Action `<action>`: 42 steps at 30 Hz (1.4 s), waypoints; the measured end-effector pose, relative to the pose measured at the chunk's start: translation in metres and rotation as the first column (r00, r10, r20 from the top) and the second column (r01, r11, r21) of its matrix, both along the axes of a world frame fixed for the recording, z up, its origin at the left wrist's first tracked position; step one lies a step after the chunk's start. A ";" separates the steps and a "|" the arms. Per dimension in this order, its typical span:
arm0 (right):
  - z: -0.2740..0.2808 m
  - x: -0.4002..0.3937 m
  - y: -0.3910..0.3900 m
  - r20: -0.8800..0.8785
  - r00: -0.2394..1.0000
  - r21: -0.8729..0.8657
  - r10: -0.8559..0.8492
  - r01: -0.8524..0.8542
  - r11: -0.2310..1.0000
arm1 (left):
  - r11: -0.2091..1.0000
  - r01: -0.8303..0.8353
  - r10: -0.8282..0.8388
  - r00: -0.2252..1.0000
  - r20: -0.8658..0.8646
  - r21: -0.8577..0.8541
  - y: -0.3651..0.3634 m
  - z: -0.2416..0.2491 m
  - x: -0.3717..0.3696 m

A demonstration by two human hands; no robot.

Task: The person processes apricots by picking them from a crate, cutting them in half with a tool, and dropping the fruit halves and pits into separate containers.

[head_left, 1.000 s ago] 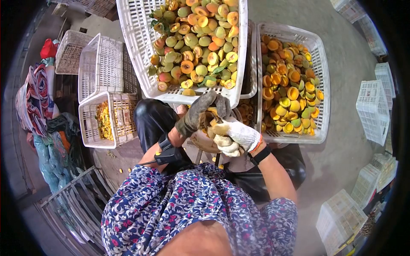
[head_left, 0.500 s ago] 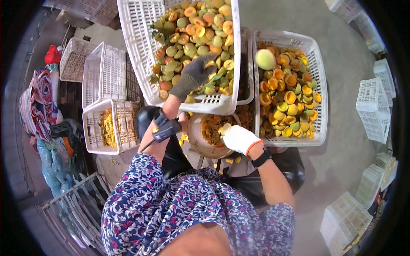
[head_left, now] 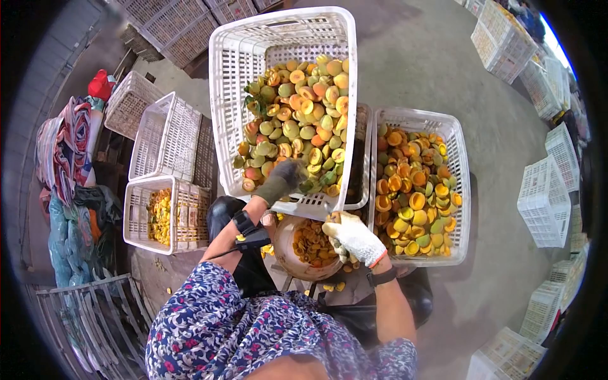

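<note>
My left hand (head_left: 284, 180), in a dark grey glove, is over the near edge of a tilted white crate (head_left: 218, 107). Its fingers are blurred among the halved fruits (head_left: 297, 126), which look like peaches or apricots, so I cannot see what they grip. My right hand (head_left: 354, 239) wears a white glove with stained fingertips and is by the right rim of a round basin (head_left: 286, 247). Its fingers are curled, and what is in them is hidden. Brownish-orange pieces (head_left: 310, 244) lie in the basin.
To the right, another white crate (head_left: 467, 190) holds hollowed fruit halves (head_left: 418, 202). A smaller crate (head_left: 149, 183) with yellow pieces stands at left, near stacked crates (head_left: 161, 136). A metal rack (head_left: 88, 316) is at lower left. More crates (head_left: 544, 202) line the right side.
The view has shifted, so the crates appear lower. My left hand has drawn back toward the crate's near edge. The large pale round fruit over the right crate is no longer visible.
</note>
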State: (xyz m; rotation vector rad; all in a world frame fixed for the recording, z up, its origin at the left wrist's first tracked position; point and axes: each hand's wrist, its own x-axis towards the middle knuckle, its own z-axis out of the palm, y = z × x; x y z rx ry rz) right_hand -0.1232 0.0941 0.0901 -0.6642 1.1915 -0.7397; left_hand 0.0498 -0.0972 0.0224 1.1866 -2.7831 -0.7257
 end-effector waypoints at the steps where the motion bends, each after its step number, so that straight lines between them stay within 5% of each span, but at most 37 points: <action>1: 0.000 0.000 -0.001 -0.019 0.997 -0.010 -0.079 0.079 0.997 | 0.946 -0.092 0.201 0.917 -0.343 0.309 0.004 0.007 0.004; 2: 0.002 -0.003 -0.003 -0.007 0.994 0.030 -0.107 0.107 0.994 | 0.695 0.028 0.434 0.780 -0.451 0.718 -0.005 -0.005 0.010; 3: -0.003 -0.003 -0.004 0.018 0.981 -0.065 -0.195 0.196 0.978 | 0.587 0.097 0.597 0.619 -0.511 0.804 0.020 0.044 -0.002; 4: -0.003 -0.004 -0.004 0.029 0.969 -0.132 -0.244 0.245 0.960 | 0.364 0.373 0.698 0.498 -0.515 0.854 0.025 0.050 -0.005; 8: 0.009 -0.001 -0.008 0.023 0.921 -0.251 -0.388 0.381 0.890 | 0.270 0.540 0.741 0.412 -0.531 0.797 0.054 0.051 -0.017; 10: 0.007 0.004 -0.009 -0.025 0.910 -0.320 -0.415 0.386 0.865 | 0.422 0.488 0.656 0.417 -0.629 0.764 0.071 0.073 -0.026; 15: -0.022 0.006 -0.011 -0.298 0.842 -0.631 -0.450 0.179 0.755 | 0.388 0.478 0.698 0.406 -0.590 0.788 0.076 0.063 -0.031; 17: -0.022 0.010 -0.012 -0.217 0.843 -0.524 -0.493 0.326 0.787 | 0.369 0.480 0.738 0.369 -0.565 0.796 0.078 0.062 -0.033; 19: -0.018 0.008 -0.010 -0.388 0.813 -0.619 -0.434 0.119 0.776 | 0.372 0.480 0.739 0.364 -0.566 0.794 0.082 0.061 -0.037; 24: -0.035 0.010 -0.009 -0.429 0.694 -0.760 -0.578 0.068 0.646 | 0.494 0.433 0.642 0.404 -0.652 0.754 0.086 0.046 -0.041; 25: -0.034 0.012 -0.008 -0.426 0.691 -0.764 -0.583 0.070 0.642 | 0.496 0.435 0.637 0.406 -0.655 0.752 0.087 0.037 -0.039; 27: -0.031 0.014 -0.009 -0.240 0.849 -0.425 -0.471 0.344 0.837 | 0.529 0.331 0.629 0.467 -0.622 0.782 0.086 0.021 -0.035; 28: -0.044 0.015 -0.007 -0.241 0.843 -0.620 -0.482 0.248 0.744 | 0.943 -0.064 0.204 0.886 -0.417 0.326 0.088 0.030 -0.027; 29: -0.052 0.005 -0.012 -0.518 0.445 -0.848 -0.730 -0.382 0.369 | 0.847 -0.060 0.341 0.824 -0.453 0.528 0.087 0.021 -0.028; 30: -0.039 0.007 -0.013 -0.367 0.768 -0.744 -0.525 0.096 0.661 | 0.846 0.139 0.372 0.538 -0.757 0.515 0.086 0.006 -0.032; 31: -0.024 0.010 -0.008 -0.005 0.922 -0.299 -0.387 0.368 0.881 | 0.702 0.206 0.474 0.579 -0.663 0.681 0.085 0.019 -0.031; 33: -0.004 0.006 -0.005 0.140 0.908 -0.111 -0.395 0.410 0.905 | 0.571 0.342 0.605 0.438 -0.665 0.746 0.091 0.026 -0.044; 35: -0.010 0.012 -0.005 0.020 0.918 -0.174 -0.397 0.394 0.902 | 0.728 0.277 0.378 0.601 -0.704 0.627 0.089 0.039 -0.045; 37: -0.054 0.027 -0.006 -0.187 0.872 -0.483 -0.453 0.320 0.815 | 0.254 0.515 0.749 0.431 -0.503 0.819 0.085 0.050 -0.054; 39: -0.074 0.032 -0.010 -0.405 0.726 -0.765 -0.556 0.063 0.641 | 0.818 0.144 0.371 0.607 -0.703 0.556 0.091 0.056 -0.061; 41: -0.062 0.030 -0.009 -0.214 0.861 -0.459 -0.460 0.327 0.826 | 0.579 0.184 0.646 0.491 -0.585 0.794 0.096 0.070 -0.070; 42: -0.055 0.030 -0.009 -0.148 0.857 -0.451 -0.493 0.386 0.805 | 0.581 0.193 0.634 0.502 -0.588 0.791 0.092 0.062 -0.070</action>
